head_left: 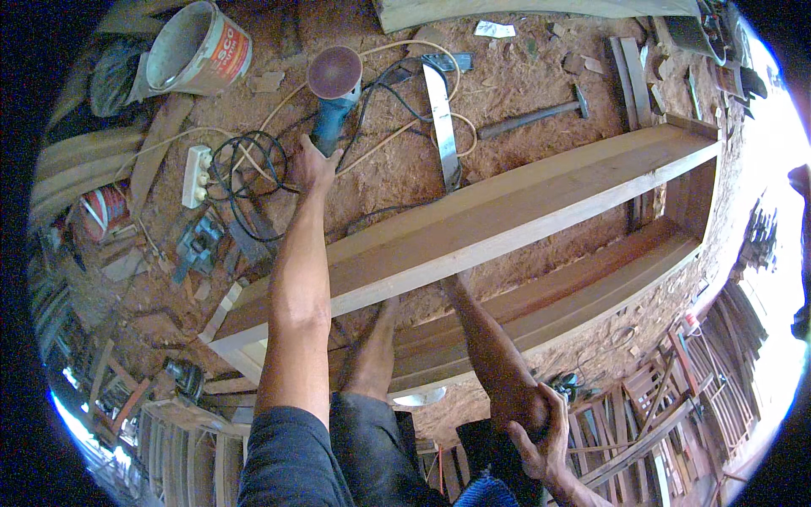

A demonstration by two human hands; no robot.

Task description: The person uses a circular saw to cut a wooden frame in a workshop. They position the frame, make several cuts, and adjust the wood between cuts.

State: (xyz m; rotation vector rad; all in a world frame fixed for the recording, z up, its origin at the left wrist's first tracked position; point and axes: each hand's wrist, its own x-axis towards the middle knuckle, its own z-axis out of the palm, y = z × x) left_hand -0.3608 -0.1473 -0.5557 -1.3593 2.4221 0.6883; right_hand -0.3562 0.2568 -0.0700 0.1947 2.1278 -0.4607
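Note:
My left hand (317, 165), arm stretched far forward, is closed round the lower end of a blue angle grinder (336, 122). The grinder's round, brownish sanding disc (334, 73) faces up, over the sawdust-covered ground. My right hand (547, 435) rests on my bent right knee (522, 412), thumb apart from the fingers, with no tool in it. Between my legs and the grinder lies a long wooden frame (473, 228) of planks with short end pieces. My left forearm passes above its left part, and my shins come down inside it.
Black and tan cables coil around a white power strip (197, 176). Beyond the frame lie a flat metal blade (441, 127) and a hammer (532, 117). A bucket (198, 51) stands at far left, near a blue power tool (201, 245). Wood pieces (634, 80) lie far right.

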